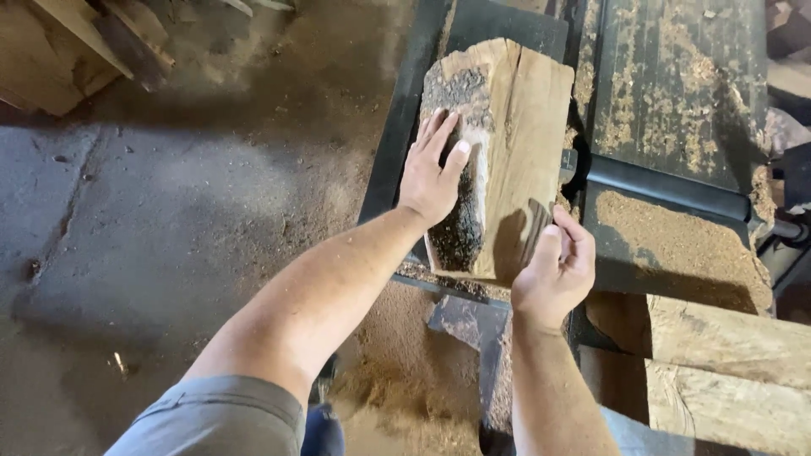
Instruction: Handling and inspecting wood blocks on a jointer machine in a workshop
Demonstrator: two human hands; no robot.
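Observation:
A split log [515,143] with rough dark bark on its left side and a pale cut face lies on a black metal machine table [397,143]. My left hand [432,173] rests flat on the bark side, fingers spread. At the log's near right corner my right hand [556,270] curls around the end, thumb up against the wood.
Sawdust covers the black machine bed [676,93] to the right and piles below the table [397,371]. Cut timber blocks [726,371] lie at lower right. More wood pieces [76,51] sit at upper left on the dusty concrete floor [152,219].

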